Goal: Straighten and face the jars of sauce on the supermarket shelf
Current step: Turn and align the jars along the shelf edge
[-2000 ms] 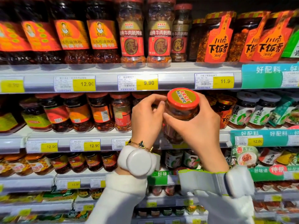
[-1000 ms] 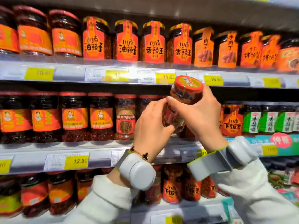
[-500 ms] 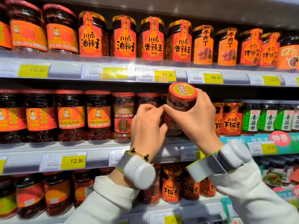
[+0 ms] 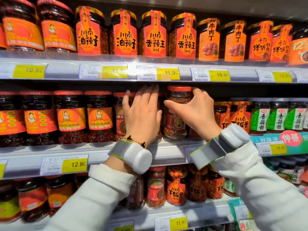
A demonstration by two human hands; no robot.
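So the right hand [image 4: 198, 112] has its thumb and fingers [image 4: 197, 92] wrapped around the upper part of a red-lidded glass jar of chili sauce [image 4: 177, 114], which stands upright at the front of the middle grey metal shelf [image 4: 170, 150], between the row of red-labelled beef chili jars [image 4: 119, 115] on its left and the orange-labelled jars [image 4: 240, 119] on its right. The left hand [image 4: 143, 114] isn't holding anything: fingers straight and spread, palm flat against the jars just left of the held one, fingertips up near the underside of the upper shelf [image 4: 150, 70]. Both wrists wear chunky pale grey bands [image 4: 133, 155] over white sleeves [image 4: 93, 197], and there's a gold bracelet with black clover charms [image 4: 135, 140] on the left one. Yellow price tags [image 4: 75, 164] run along the shelf edges.
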